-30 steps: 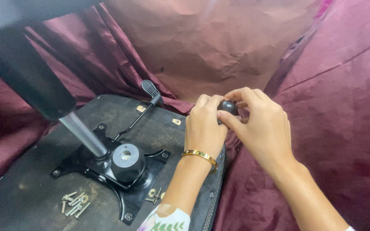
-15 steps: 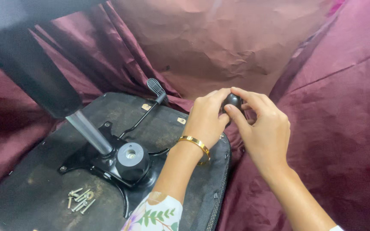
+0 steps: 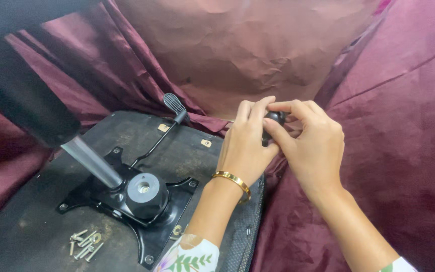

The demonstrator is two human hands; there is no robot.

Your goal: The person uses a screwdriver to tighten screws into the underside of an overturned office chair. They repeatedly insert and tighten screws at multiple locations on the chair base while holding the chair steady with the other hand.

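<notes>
1. The left hand (image 3: 247,146) and right hand (image 3: 310,146) meet fingertip to fingertip, both pinched closed around a small black knob (image 3: 274,121) at the far right edge of the upturned seat base (image 3: 36,226).
2. A gold bangle (image 3: 232,180) circles the left wrist.
3. The black mounting plate (image 3: 142,201) sits mid-base, its lever (image 3: 169,128) reaching toward the far edge.
4. Loose screws (image 3: 84,244) lie near the base's near left corner.

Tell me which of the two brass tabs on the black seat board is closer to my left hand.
The right-hand brass tab, just beside your left hand. The other tab lies farther left, by the lever paddle.
</notes>
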